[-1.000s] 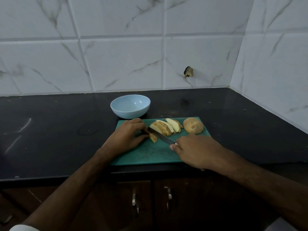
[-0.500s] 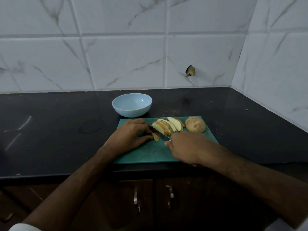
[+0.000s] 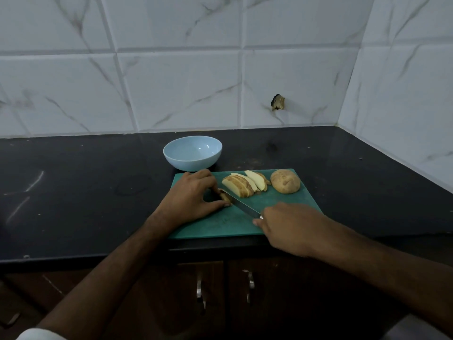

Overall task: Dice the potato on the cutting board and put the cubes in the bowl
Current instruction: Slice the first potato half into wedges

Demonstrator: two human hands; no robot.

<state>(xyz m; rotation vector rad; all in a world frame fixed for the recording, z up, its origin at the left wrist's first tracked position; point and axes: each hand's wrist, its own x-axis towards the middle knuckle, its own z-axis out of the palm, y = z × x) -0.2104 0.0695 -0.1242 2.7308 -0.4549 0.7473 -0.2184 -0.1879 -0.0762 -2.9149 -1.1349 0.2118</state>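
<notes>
A green cutting board (image 3: 289, 204) lies at the counter's front edge. On its far side sit a fan of potato slices (image 3: 242, 184) and an uncut potato half (image 3: 285, 181), skin up. My left hand (image 3: 193, 197) pinches a small potato piece (image 3: 225, 196) against the board between fingertips and thumb. My right hand (image 3: 291, 227) grips a knife (image 3: 241, 204) by its handle, which the hand hides. The blade runs diagonally and its tip lies on the pinched piece. A light blue bowl (image 3: 171, 153) stands empty just behind the board's left corner.
The black counter (image 3: 73, 192) extends left and right of the board and meets white tiled walls behind and at the right. Brown cabinet doors with metal handles (image 3: 248, 287) lie below the counter edge.
The knife blade has drawn back toward me along the pinched piece, and my right hand has moved back to the right. My left hand stays on the piece.
</notes>
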